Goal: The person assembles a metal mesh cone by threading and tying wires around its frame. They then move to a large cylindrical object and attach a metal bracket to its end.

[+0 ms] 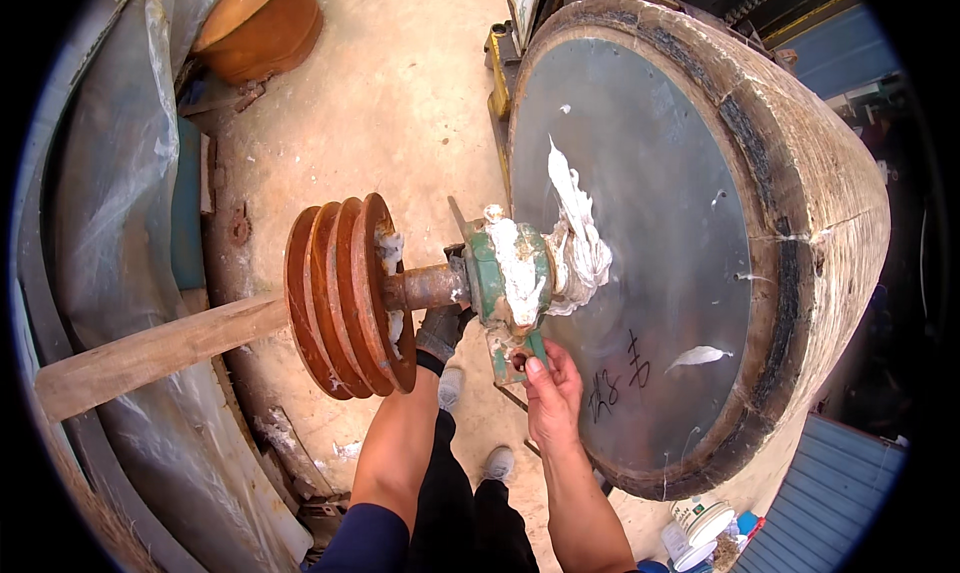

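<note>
A green bearing housing point(482, 278), smeared with thick white grease point(515, 273), sits on a rusty shaft point(428, 287) beside the flat round end of a big drum point(650, 223). My right hand point(556, 388) grips the lower foot of the housing, thumb on the near side by a bolt hole. On the shaft's left end is a rusty grooved pulley point(345, 295) with white grease on its inner face. My left hand point(440, 331) reaches up beneath the shaft, between pulley and housing; a dark band circles its wrist. Its fingers are mostly hidden, and their grip does not show.
A wooden beam point(160, 356) runs from the left to the pulley. Plastic sheeting point(115, 173) hangs along the left side. A rusty drum-shaped piece point(262, 28) stands at the far left. White buckets point(700, 523) and a blue corrugated panel point(825, 498) are at the lower right.
</note>
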`<control>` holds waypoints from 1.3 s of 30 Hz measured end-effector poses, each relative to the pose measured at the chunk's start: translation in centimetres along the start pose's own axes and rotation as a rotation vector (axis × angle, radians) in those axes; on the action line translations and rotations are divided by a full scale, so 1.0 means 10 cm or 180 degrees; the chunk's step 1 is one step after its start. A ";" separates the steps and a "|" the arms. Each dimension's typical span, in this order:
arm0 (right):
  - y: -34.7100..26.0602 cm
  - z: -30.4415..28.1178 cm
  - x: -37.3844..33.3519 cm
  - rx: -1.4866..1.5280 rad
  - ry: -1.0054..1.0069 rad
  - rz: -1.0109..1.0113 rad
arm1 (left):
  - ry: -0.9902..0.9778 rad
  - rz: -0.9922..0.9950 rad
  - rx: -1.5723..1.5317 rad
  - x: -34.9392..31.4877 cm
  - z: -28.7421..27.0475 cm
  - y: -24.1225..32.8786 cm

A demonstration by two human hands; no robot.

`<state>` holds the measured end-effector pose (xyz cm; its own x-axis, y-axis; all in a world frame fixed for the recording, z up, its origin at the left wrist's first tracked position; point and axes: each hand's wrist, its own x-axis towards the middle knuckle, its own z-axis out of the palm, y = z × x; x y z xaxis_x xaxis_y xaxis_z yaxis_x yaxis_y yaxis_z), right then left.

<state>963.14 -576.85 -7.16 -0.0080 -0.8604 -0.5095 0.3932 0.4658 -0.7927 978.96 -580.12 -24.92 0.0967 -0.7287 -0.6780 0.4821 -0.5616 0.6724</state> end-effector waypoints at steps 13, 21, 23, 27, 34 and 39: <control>-0.10 0.02 0.09 -0.0206 0.0116 0.0532 | 0.0229 -0.0469 -0.1171 -0.04 0.07 0.22; -0.06 0.01 0.21 0.0631 -0.0250 0.0520 | 0.0203 -0.0276 -0.0648 -0.20 0.27 0.38; 0.01 -0.07 0.25 0.0630 -0.0355 0.0491 | 0.0224 -0.0377 -0.0661 -0.21 0.28 0.36; 0.02 0.27 0.16 0.0738 -0.0462 0.0585 | 0.0830 0.0081 -0.0709 -0.13 -0.08 -0.12; -0.13 0.40 0.19 0.1737 0.1102 0.0864 | -0.0396 0.2321 0.2129 -2.46 0.61 1.46; 0.06 0.45 0.34 0.2487 0.1768 0.0848 | 0.0124 0.2489 0.1915 -1.71 0.91 2.70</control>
<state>967.49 -580.41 -7.91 -0.1824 -0.4356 -0.8815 0.9383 0.1908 -0.2884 982.41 -586.40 7.54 0.2332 -0.9722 0.0197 -0.2521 -0.0409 0.9668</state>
